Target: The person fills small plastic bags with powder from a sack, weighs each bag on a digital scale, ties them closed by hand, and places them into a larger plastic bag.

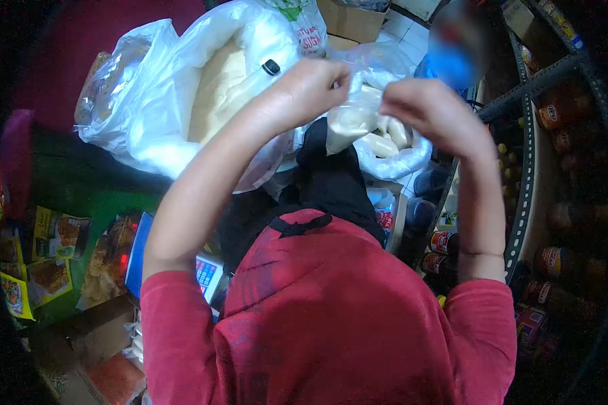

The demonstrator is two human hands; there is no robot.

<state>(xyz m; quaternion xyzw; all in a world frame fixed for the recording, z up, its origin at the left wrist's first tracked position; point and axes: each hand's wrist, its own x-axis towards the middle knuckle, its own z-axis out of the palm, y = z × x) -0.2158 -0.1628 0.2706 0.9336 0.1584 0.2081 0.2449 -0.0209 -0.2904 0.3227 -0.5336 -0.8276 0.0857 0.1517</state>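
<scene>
A small clear plastic bag point(350, 127), partly filled with something pale like sugar or flour, hangs between my two hands. My left hand point(323, 82) is closed at one side of its gathered top. On the other side, my right hand point(422, 104) pinches the plastic, its fingers partly blurred. Behind and below the bag stands a large clear sack point(419, 156) holding several filled small bags point(383, 144). To the left, a big open plastic-lined sack point(182, 101) contains loose pale powder or grains point(216, 88), with a small black object point(271, 67) over it.
A blue scale point(208, 273) with a keypad sits at lower left, beside yellow packets point(51, 277) and a cardboard box point(81, 344). Metal shelving point(520, 202) with jars and bottles lines the right. Another person point(452, 47) is at the upper right. A printed sack point(307, 30) stands at the back.
</scene>
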